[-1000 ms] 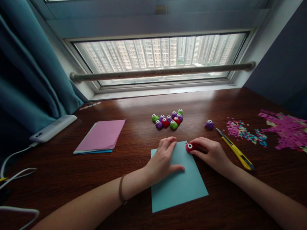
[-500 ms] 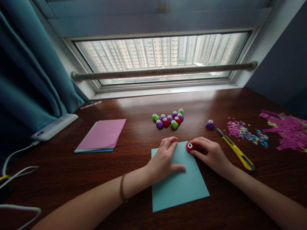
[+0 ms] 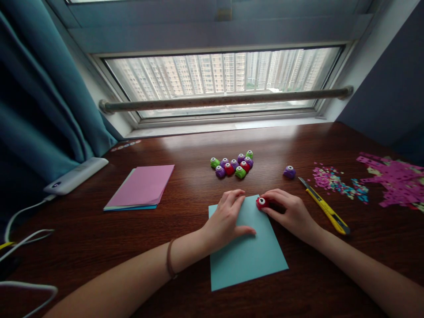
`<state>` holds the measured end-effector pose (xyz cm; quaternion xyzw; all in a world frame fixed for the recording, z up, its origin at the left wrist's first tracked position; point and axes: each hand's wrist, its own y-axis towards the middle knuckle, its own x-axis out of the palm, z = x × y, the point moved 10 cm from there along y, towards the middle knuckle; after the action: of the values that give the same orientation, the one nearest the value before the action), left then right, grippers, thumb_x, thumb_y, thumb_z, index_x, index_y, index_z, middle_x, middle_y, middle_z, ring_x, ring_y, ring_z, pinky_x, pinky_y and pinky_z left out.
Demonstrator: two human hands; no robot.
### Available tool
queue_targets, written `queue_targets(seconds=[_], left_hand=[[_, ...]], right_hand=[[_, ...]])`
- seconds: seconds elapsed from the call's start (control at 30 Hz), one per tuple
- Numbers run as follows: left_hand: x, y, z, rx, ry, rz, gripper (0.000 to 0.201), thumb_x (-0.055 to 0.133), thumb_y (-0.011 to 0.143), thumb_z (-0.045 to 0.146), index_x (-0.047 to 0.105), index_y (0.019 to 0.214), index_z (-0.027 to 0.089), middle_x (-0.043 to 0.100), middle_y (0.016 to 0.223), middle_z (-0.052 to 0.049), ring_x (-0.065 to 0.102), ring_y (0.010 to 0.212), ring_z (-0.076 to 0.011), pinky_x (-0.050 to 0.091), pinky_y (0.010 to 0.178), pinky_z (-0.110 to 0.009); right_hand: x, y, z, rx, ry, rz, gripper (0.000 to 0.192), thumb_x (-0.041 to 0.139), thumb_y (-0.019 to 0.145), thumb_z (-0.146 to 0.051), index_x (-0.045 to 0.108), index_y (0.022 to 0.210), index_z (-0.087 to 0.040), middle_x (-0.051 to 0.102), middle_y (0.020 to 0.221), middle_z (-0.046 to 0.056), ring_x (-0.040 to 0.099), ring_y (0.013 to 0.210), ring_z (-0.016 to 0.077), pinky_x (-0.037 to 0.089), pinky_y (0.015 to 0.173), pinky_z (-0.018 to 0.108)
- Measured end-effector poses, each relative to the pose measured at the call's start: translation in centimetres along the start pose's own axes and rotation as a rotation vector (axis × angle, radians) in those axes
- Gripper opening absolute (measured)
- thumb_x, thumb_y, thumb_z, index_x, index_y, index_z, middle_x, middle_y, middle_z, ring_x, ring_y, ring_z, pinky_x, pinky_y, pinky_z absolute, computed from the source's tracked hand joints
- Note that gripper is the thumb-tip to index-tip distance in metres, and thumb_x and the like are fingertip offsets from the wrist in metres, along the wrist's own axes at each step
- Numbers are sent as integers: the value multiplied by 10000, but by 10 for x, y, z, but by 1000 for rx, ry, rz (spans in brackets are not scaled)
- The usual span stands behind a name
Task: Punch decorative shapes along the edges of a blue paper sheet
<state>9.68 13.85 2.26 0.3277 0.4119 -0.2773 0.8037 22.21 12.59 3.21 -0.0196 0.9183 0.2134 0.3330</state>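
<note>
I see the left hand [image 3: 225, 221] lying flat, fingers spread, on the blue paper sheet [image 3: 247, 251] — the right hand [image 3: 288, 212] pinches the red punch [image 3: 261, 202] at that sheet's far right edge, yellow knife [image 3: 326, 211] just right of it.

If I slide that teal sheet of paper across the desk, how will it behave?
The teal sheet lies flat and thin, so it would probably flop if lifted by one edge. On the polished wooden desk it likely slides easily, which may be why the left hand rests on it.
</note>
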Motion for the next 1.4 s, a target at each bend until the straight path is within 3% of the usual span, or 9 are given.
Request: queue_targets(seconds=[1.4], left_hand=[[1,0,8,105,94,54,659,653,657,586,554,1080,91,508,1129,-147,427,1082,-274,381,957,-433]], right_hand=[[0,-3,6,-8,84,3,242,662,755,-297,635,949,-155,627,921,65,619,830,191,556,754,343]])
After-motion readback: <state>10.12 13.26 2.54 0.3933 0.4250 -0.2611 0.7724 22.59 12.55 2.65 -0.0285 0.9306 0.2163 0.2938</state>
